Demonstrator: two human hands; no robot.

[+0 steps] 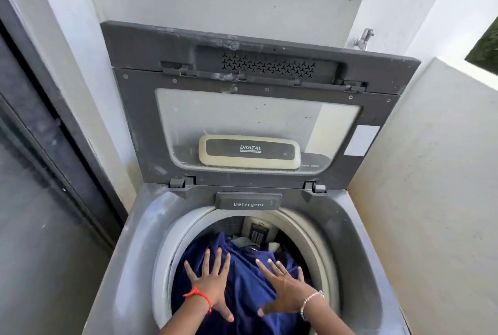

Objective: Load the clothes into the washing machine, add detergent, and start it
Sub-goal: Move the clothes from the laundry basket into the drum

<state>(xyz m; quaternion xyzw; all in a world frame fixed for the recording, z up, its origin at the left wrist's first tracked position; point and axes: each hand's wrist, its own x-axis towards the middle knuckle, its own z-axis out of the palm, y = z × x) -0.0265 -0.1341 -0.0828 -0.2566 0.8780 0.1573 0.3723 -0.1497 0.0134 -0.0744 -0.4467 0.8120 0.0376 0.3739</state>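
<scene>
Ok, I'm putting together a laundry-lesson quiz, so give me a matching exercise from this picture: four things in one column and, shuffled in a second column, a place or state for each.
Things
1. lid
2. Detergent drawer
3. blue garment
4. tap

Places or states
A. top right, behind the lid
B. raised open
C. in the drum, pressed flat by the left hand and the right hand
D. shut, at the drum's back rim

Pairs: 1-B, 2-D, 3-C, 4-A
</scene>
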